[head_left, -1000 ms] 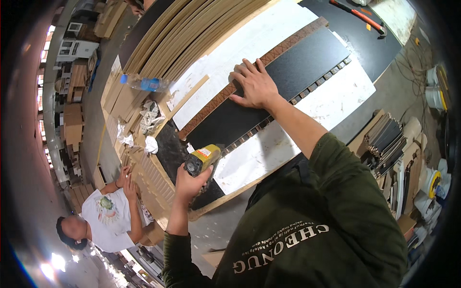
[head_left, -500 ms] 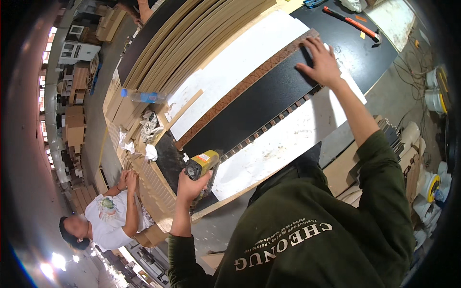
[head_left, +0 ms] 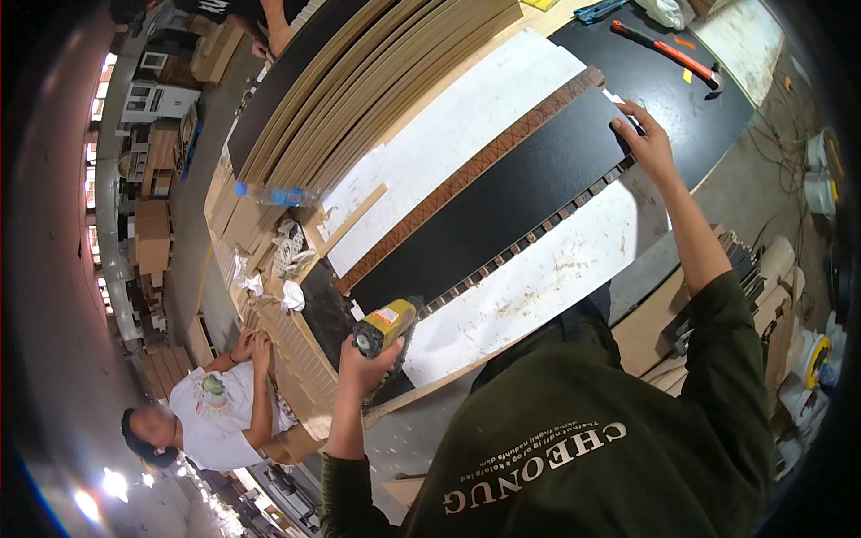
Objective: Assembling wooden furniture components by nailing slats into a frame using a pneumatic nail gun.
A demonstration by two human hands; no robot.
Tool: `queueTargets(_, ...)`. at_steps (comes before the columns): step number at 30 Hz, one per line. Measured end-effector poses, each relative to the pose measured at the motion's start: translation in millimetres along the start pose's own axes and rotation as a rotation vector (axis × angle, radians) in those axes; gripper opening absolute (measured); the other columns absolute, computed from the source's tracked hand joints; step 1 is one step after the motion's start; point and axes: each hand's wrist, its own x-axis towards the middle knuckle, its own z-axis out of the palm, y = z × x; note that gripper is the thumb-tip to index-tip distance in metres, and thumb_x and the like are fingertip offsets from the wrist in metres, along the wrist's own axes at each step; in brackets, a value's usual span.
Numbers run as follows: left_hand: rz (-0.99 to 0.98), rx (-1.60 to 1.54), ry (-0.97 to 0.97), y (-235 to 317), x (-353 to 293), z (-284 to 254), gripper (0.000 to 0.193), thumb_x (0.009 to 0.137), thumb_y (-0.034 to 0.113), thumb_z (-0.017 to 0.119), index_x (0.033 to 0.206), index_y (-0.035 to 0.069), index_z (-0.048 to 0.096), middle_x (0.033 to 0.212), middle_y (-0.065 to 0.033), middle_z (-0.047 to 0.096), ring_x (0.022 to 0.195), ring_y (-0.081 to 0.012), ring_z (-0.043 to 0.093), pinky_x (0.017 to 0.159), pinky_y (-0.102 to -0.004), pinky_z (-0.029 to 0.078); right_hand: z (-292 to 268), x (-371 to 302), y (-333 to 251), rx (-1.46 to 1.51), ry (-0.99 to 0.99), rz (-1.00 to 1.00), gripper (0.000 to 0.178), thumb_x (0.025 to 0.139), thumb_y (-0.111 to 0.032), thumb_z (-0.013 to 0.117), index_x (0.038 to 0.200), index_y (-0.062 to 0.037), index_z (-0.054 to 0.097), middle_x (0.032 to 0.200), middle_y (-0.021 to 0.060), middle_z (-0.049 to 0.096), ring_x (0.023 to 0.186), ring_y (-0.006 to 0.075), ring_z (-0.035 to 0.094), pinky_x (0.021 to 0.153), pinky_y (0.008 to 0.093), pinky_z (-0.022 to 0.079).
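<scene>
My left hand (head_left: 366,366) is wrapped round a yellow and black nail gun (head_left: 386,325), held at the lower left end of a long black board (head_left: 489,195). The gun's nose is hidden from view. At the board's far right end, my right hand (head_left: 647,142) grips it, thumb on the top face and fingers round the end edge. A row of small dark notches or blocks runs along the board's near edge. Beyond its far edge lies a brown lattice-patterned strip (head_left: 475,179). All this rests on white sheets (head_left: 529,296) on the workbench.
Long boards are stacked (head_left: 359,90) at the far left, beside a plastic bottle (head_left: 278,195) and crumpled cloths (head_left: 289,249). A red and black hammer (head_left: 668,52) lies at the far right. One person (head_left: 220,408) sits at the left; another person's hands (head_left: 273,40) show at the top.
My right hand has gone from lying spread on the board's top to gripping its right end. The nail gun stays at the left end. The whole view has shifted slightly.
</scene>
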Motion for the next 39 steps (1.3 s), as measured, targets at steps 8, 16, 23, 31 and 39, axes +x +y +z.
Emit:
queueTargets(8,0.012,-0.037,-0.049,18,7,10,0.03,0.075,0.02,0.073,0.092,-0.003,0.066,0.064,-0.0036,0.063,0.051,-0.0081,0.057,0.05,-0.0252,0.046,0,0,-5,-0.033,0.015,0.026,0.041,0.082,-0.035,0.069,0.117,-0.0137,0.064,0.126,0.0062,0.059,0.11,0.0227,0.058,0.091,0.0321,0.045)
queueTargets(16,-0.021,0.002,-0.008,19,11,16,0.03,0.074,0.021,0.073,0.09,-0.003,0.066,0.064,-0.0042,0.064,0.051,-0.009,0.058,0.05,-0.0251,0.047,0,0,-5,0.007,-0.01,-0.011,0.042,0.082,-0.037,0.068,0.117,-0.0134,0.064,0.125,0.0067,0.06,0.109,0.0223,0.059,0.088,0.0321,0.046)
queueTargets(23,0.054,0.015,0.02,26,6,18,0.032,0.074,0.021,0.073,0.092,-0.004,0.065,0.067,-0.0053,0.065,0.049,-0.01,0.057,0.05,-0.0254,0.047,1,-1,-7,0.027,0.014,0.001,0.044,0.082,-0.037,0.068,0.117,-0.0112,0.064,0.124,0.0084,0.06,0.109,0.0225,0.059,0.089,0.0333,0.046)
queueTargets(31,0.047,0.067,-0.039,55,8,25,0.03,0.076,0.019,0.072,0.094,-0.004,0.065,0.068,-0.0042,0.064,0.051,-0.0092,0.057,0.05,-0.0251,0.046,-1,-2,-10,0.017,0.022,-0.018,0.046,0.081,-0.037,0.069,0.118,-0.0104,0.063,0.119,0.0098,0.063,0.102,0.0234,0.062,0.086,0.0336,0.048)
queueTargets(39,0.074,0.053,-0.028,58,11,28,0.03,0.076,0.019,0.072,0.093,-0.004,0.064,0.067,-0.0045,0.063,0.051,-0.0094,0.057,0.05,-0.0251,0.046,-1,-4,-11,0.042,0.021,0.005,0.048,0.081,-0.036,0.069,0.12,-0.0102,0.061,0.108,0.0098,0.066,0.093,0.022,0.062,0.083,0.0324,0.048)
